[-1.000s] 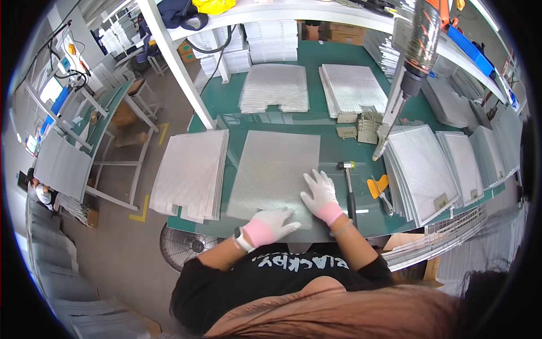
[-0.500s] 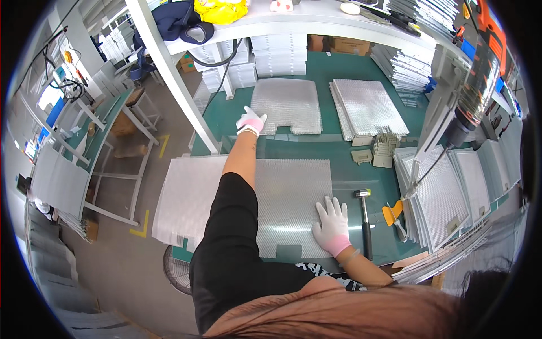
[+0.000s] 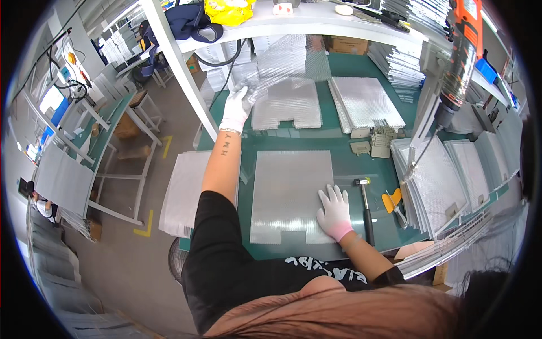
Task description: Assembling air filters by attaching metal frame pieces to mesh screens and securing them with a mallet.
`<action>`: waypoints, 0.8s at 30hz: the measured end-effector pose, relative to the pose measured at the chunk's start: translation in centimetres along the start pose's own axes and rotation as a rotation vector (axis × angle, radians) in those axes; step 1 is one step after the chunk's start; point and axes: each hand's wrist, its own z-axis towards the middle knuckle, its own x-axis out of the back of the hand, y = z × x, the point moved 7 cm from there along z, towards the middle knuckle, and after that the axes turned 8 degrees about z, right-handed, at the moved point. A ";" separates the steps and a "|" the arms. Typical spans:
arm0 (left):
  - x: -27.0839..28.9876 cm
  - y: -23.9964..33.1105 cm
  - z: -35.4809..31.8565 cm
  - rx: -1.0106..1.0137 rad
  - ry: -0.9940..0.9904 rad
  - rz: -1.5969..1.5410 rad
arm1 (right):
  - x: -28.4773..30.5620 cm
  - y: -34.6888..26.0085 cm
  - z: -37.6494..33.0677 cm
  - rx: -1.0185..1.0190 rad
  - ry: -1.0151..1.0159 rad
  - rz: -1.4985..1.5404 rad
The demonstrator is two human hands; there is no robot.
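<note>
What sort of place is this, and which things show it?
Probably a factory workshop: mesh sheets lie stacked on a green workbench, with a mallet and what looks like a power driver to the right.

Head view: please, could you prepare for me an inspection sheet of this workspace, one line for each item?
Surface: green table, glossy where bare.
Job's things: flat mesh sheet, notch toward the person; raised mesh sheet, see-through, above the far side.
Clutter: mallet and orange tool, right of the flat sheet; small beige blocks farther back.
Hands: left hand grips the raised sheet near its left end; right hand lies open at the flat sheet's right edge.
Cables: black cable loops below the shelf.
Surroundings: power drill above the table's right side; second workbench at left.
</note>
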 end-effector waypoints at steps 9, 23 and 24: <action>-4.1 2.6 -28.1 0.118 -0.022 0.601 | 1.5 7.5 -2.5 -0.212 0.290 1.879; -1.6 -2.6 -35.3 0.171 0.068 1.901 | 2.2 2.2 -3.0 -0.417 0.040 0.629; -1.5 -2.8 -35.3 0.173 0.063 1.900 | 1.7 2.4 -2.9 -0.356 0.077 0.554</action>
